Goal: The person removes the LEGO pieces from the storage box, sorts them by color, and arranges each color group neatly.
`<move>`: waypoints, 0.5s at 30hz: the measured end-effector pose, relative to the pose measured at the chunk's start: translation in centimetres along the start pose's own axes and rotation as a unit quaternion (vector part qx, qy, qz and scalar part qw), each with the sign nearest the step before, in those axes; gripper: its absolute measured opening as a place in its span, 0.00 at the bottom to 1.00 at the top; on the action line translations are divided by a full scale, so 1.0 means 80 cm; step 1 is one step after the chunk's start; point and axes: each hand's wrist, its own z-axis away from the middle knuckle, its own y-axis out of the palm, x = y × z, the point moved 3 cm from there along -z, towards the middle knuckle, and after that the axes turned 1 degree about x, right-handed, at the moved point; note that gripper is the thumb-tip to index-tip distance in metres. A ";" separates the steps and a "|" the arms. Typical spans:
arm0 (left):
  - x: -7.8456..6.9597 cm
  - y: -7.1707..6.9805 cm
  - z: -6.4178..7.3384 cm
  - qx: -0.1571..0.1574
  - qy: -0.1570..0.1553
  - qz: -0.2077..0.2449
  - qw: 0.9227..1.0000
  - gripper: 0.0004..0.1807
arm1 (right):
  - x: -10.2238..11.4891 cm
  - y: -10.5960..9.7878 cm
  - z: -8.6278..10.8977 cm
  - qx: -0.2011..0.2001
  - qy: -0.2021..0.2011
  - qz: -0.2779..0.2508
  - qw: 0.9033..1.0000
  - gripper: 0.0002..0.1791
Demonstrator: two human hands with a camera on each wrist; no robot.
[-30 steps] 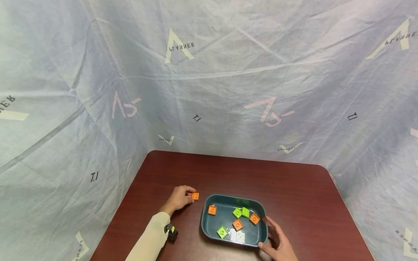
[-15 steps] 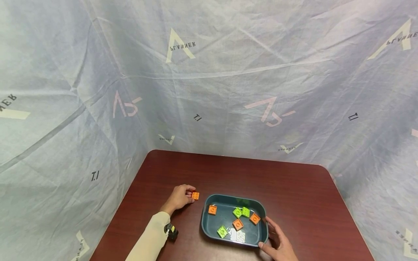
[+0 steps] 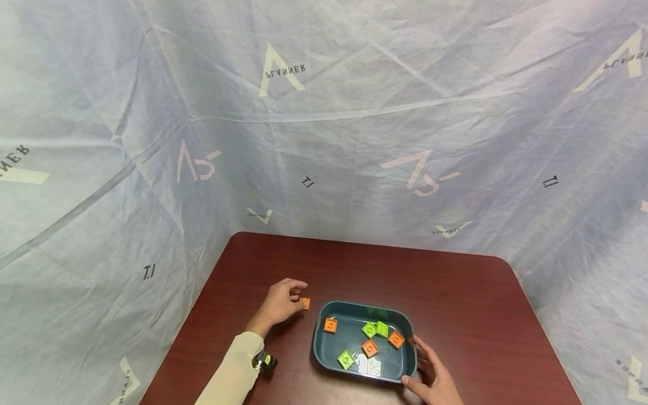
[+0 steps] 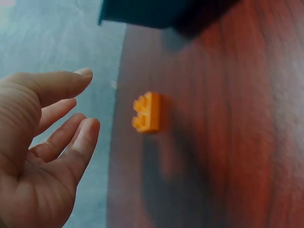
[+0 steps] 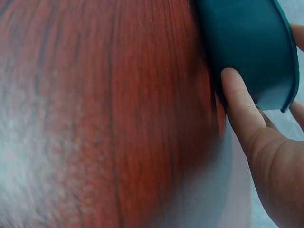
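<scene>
An orange toy building brick (image 3: 306, 303) lies on the table just left of the tray, partly hidden by the fingers in the head view. My left hand (image 3: 280, 302) is beside it with thumb and fingers spread. In the left wrist view, a gap separates the fingertips from this brick (image 4: 152, 112), whose studs face left. My right hand (image 3: 435, 377) holds the right end of the dark teal tray (image 3: 346, 340), its thumb at the near corner. The right wrist view has a finger (image 5: 235, 88) against the tray's outer wall (image 5: 251, 42).
Several orange and green bricks are scattered in the tray, among them a green brick (image 3: 346, 359) and an orange brick (image 3: 331, 325). A white brick (image 3: 374, 367) lies near its front wall. Grey printed cloth (image 3: 349, 169) hangs behind the dark red table (image 3: 405, 270).
The left thumb and fingers, earlier around the orange brick, have spread apart and let it go. The brick stays on the table. The right hand and tray keep their places.
</scene>
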 end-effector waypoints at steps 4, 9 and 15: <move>-0.021 -0.003 0.003 0.005 0.016 0.015 1.000 0.25 | -0.002 -0.001 0.001 -0.001 -0.013 -0.004 1.000 0.54; -0.044 0.001 0.011 0.011 0.034 0.020 0.999 0.22 | -0.002 -0.001 0.002 0.000 -0.018 -0.012 1.000 0.54; -0.071 0.024 0.024 0.028 0.061 0.013 0.998 0.19 | -0.003 -0.001 0.002 -0.001 -0.020 -0.024 0.999 0.55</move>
